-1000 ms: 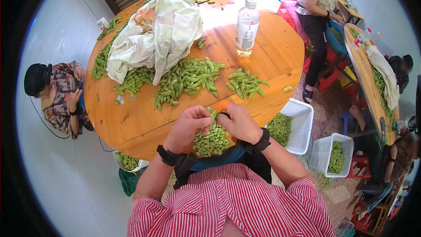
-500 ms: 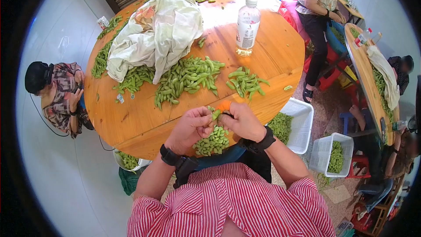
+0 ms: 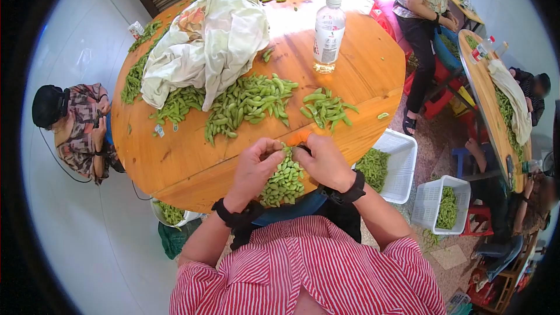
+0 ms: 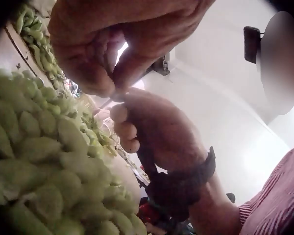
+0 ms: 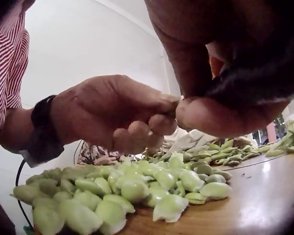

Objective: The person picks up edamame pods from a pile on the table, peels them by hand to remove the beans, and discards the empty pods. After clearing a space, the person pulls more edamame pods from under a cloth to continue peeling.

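At the table's near edge, my left hand (image 3: 255,163) and right hand (image 3: 321,160) meet fingertip to fingertip over a heap of shelled green beans (image 3: 283,185). Both pinch a bean pod between thumb and fingers; the pod is almost wholly hidden by them. In the right wrist view the left hand (image 5: 120,110) has its other fingers curled, close above the beans (image 5: 132,188). An orange finger cover (image 3: 298,137) and a black band are on the right hand. Unshelled pods (image 3: 251,105) lie piled beyond, with a smaller group (image 3: 328,109) to the right.
A pale cloth (image 3: 207,46) covers part of the pods on the round wooden table (image 3: 361,76). A plastic bottle (image 3: 329,35) stands at the back right. White baskets (image 3: 402,166) of pods sit on the floor at right. Other people sit around, one (image 3: 84,134) at left.
The green pod that showed between my fingertips is now mostly hidden. My left hand has turned slightly inward, and more of the bean heap's far end shows. The right hand stays about in place.
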### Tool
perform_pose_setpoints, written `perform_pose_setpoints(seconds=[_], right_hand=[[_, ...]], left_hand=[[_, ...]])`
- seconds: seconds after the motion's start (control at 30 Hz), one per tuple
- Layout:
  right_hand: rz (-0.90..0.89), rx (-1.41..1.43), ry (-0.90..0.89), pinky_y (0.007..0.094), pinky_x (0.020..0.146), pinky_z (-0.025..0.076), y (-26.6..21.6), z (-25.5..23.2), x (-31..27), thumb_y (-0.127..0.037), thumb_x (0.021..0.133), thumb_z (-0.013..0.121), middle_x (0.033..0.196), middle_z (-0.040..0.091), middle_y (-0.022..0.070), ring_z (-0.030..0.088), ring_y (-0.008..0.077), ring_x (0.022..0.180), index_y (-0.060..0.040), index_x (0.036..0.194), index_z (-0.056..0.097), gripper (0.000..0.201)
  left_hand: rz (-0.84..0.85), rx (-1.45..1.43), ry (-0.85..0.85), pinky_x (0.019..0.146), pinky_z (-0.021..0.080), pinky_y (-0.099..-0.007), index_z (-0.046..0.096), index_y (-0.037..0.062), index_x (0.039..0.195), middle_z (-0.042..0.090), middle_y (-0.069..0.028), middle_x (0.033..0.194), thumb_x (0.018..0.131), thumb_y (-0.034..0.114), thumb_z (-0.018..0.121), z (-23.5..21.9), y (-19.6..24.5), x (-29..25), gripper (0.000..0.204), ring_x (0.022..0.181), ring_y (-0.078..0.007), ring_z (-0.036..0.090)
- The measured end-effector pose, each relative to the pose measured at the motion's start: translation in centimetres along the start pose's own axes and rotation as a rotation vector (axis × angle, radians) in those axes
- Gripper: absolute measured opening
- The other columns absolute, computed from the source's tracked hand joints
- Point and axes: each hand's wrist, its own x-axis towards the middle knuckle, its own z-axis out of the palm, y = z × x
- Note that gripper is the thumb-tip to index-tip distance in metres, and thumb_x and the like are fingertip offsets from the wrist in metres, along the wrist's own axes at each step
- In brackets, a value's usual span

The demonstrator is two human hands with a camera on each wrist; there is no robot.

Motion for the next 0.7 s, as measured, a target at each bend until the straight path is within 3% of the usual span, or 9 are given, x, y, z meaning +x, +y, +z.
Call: perform_pose_setpoints(seconds=[0.07,0.33,0.4,0.47,0.5,0.57,0.6,0.67,0.7], right_hand=[[-0.085,-0.108,0.032,0.0496,0.063,0.047,0.6,0.4,0.0,-0.013,0.085,0.059,0.076,0.059,0.0294,0.061,0.0458,0.075,0.0082,0.081,0.057,0.021],[-0.06,-0.09,0.054,0.0501,0.063,0.046,0.8,0.9,-0.2,-0.012,0.085,0.06,0.075,0.059,0.0292,0.06,0.0464,0.074,0.0073,0.081,0.056,0.021],[-0.077,-0.085,0.065,0.0504,0.063,0.046,1.0,1.2,-0.3,-0.012,0.085,0.06,0.075,0.059,0.0292,0.06,0.0466,0.074,0.0072,0.081,0.056,0.02],[-0.162,-0.072,0.064,0.0394,0.055,0.045,1.3,1.6,-0.4,-0.011,0.086,0.061,0.069,0.06,0.0225,0.062,0.0348,0.061,0.0021,0.09,0.061,0.014],[-0.162,-0.072,0.064,0.0394,0.055,0.045,1.1,1.6,-0.4,-0.011,0.086,0.061,0.069,0.06,0.0225,0.062,0.0348,0.061,0.0021,0.09,0.061,0.014],[-0.081,-0.037,0.007,0.0494,0.063,0.047,0.7,1.5,-0.3,-0.009,0.085,0.057,0.074,0.059,0.028,0.06,0.046,0.074,0.0059,0.082,0.055,0.015],[-0.081,-0.037,0.007,0.0494,0.063,0.047,1.2,1.5,-0.3,-0.009,0.085,0.057,0.074,0.059,0.028,0.06,0.046,0.074,0.0059,0.082,0.055,0.015],[-0.138,-0.139,0.066,0.038,0.056,0.046,2.5,1.5,-0.3,-0.008,0.088,0.058,0.068,0.059,0.0192,0.061,0.0315,0.061,0.0011,0.102,0.061,0.017],[-0.137,-0.139,0.066,0.038,0.056,0.046,2.1,1.4,-0.2,-0.008,0.088,0.058,0.068,0.059,0.0192,0.061,0.0315,0.061,0.0011,0.102,0.061,0.017]], left_hand=[[-0.002,-0.002,0.004,0.057,0.041,-0.0188,0.06,0.0036,0.1,0.058,0.0043,0.077,0.091,0.01,0.064,0.1,0.3,-0.1,0.012,0.064,-0.0028,0.05],[-0.048,-0.164,0.012,0.056,0.041,-0.0189,0.063,0.003,0.101,0.06,0.0035,0.075,0.088,0.011,0.068,-0.5,0.2,0.5,0.016,0.063,-0.0039,0.053],[-0.031,-0.21,-0.02,0.057,0.045,-0.0197,0.063,0.002,0.108,0.062,0.001,0.078,0.09,0.011,0.066,-0.9,-0.4,0.6,0.02,0.065,-0.0059,0.056],[-0.04,-0.243,0.028,0.059,0.048,-0.0202,0.063,0.0013,0.111,0.063,-0.0004,0.082,0.092,0.011,0.064,0.1,-0.2,0.5,0.021,0.066,-0.0068,0.058],[-0.049,-0.275,0.075,0.06,0.05,-0.0207,0.063,0.0006,0.114,0.065,-0.0018,0.086,0.093,0.01,0.062,0.4,-0.1,0.4,0.023,0.068,-0.0077,0.059],[-0.032,-0.244,0.066,0.06,0.051,-0.0215,0.063,0.0008,0.113,0.065,-0.0022,0.09,0.093,0.009,0.062,0.3,-0.2,0.4,0.021,0.07,-0.0086,0.061],[-0.015,-0.212,0.057,0.061,0.053,-0.0222,0.063,0.0009,0.112,0.066,-0.0027,0.093,0.094,0.008,0.061,0.3,-0.3,0.4,0.02,0.072,-0.0096,0.062],[0.013,-0.156,0.04,0.061,0.052,-0.0221,0.062,0.0005,0.114,0.065,-0.003,0.094,0.093,0.008,0.061,-0.1,-0.7,0.4,0.022,0.072,-0.0095,0.062],[0.041,-0.1,0.021,0.061,0.051,-0.022,0.061,0.0,0.115,0.065,-0.0033,0.094,0.093,0.008,0.062,-0.2,-0.8,0.3,0.023,0.072,-0.0095,0.062]])
